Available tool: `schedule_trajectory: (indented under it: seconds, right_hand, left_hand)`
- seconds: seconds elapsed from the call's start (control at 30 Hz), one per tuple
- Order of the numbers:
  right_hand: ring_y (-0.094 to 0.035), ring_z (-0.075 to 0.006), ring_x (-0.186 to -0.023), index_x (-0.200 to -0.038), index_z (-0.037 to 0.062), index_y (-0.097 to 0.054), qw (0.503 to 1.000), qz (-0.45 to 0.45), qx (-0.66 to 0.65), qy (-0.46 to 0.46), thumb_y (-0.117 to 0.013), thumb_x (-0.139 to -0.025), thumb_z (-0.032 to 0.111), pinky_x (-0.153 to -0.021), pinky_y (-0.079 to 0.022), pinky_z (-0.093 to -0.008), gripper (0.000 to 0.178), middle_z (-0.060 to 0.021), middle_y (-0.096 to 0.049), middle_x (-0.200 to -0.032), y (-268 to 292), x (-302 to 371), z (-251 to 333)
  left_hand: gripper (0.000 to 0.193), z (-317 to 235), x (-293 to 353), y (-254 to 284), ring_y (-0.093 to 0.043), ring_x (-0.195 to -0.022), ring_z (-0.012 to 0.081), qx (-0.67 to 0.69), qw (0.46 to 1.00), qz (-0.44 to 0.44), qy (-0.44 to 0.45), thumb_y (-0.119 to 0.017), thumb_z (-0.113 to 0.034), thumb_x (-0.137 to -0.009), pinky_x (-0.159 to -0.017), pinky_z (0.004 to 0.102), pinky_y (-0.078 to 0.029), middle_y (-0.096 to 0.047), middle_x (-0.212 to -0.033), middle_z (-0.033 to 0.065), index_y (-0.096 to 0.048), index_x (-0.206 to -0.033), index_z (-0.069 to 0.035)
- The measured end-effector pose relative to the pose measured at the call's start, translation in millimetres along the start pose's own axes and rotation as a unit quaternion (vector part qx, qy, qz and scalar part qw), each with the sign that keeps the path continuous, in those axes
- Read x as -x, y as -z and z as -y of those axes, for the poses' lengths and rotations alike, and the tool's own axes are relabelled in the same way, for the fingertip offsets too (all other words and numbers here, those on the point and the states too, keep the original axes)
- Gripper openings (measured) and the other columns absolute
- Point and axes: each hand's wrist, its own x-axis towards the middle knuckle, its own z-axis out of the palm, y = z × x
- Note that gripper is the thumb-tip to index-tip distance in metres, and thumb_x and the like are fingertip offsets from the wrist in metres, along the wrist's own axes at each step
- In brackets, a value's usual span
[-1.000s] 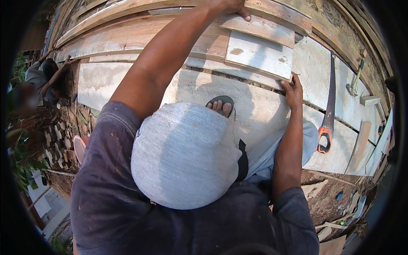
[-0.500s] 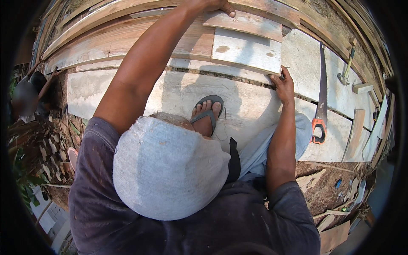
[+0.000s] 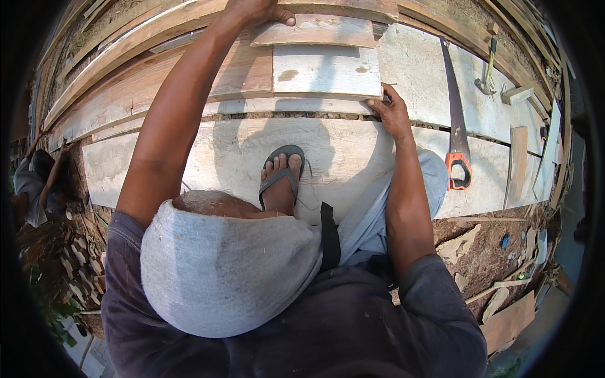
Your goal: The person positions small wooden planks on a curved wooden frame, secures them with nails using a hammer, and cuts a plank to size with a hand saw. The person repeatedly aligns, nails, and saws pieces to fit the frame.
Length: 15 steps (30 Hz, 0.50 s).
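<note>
A: Hands?

B: Well apart. Left hand (image 3: 255, 11) at the top edge, right hand (image 3: 392, 116) lower and off to the right.

A: Left contact?

B: Thumb lies on the left end of a narrow plank (image 3: 315, 31). Its other fingers don't show, so can't tell if it's clamped.

A: Right?

B: Thumb and bent fingers touch the near right corner of a white-faced board (image 3: 326, 68). Can't tell how firmly. Thin dark bit (image 3: 392, 84) sticks out by the forefinger, too small to name.

A: Board and plank, relative to the hands?

B: Between them. Board sits below and right of the left hand, just up-left of the right hand. Plank overlaps the board's far edge and throws shadow on it.

A: Rest, quick.

B: Long brown board (image 3: 242, 70) runs up to the white one's left side. Sandalled foot (image 3: 280, 189) on the pale panel (image 3: 346, 150), near side. Saw (image 3: 455, 104) right of the right hand, orange handle toward the person. Hammer (image 3: 486, 69) farther right, wood block (image 3: 518, 94) just beside it.
</note>
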Motion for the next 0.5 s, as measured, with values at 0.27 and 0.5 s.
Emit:
schedule_trajectory:
  seconds: [0.27, 0.5]
  right_hand:
    - [-0.062, -0.0126, -0.090, -0.139, 0.0122, -0.065, 0.999, -0.005, -0.032, 0.026, -0.085, -0.081, 0.010, -0.081, -0.055, -0.0285, 0.061, -0.0048, -0.070, -0.116, -0.7, -1.4, 0.1]
    - [-0.061, -0.0131, -0.090, -0.141, 0.0137, -0.064, 0.999, -0.001, -0.041, 0.000, -0.084, -0.082, 0.008, -0.083, -0.055, -0.0287, 0.063, -0.0038, -0.067, -0.117, 0.5, -3.3, -4.6]
  left_hand:
    - [0.040, -74.3, 90.0, -35.1, -0.065, -0.102, 0.0206, 0.093, 0.929, -0.242, -0.265, -0.076, -0.016, -0.088, -0.089, 0.0381, -0.049, -0.068, -0.116, 0.0012, -0.067, -0.127, -0.017]
    - [0.080, -90.5, 109.7, -95.0, -0.027, -0.155, 0.0268, 0.074, 0.969, 0.058, -0.228, -0.071, -0.034, -0.092, -0.129, 0.0455, -0.020, -0.031, -0.167, 0.0078, -0.033, -0.160, -0.019]
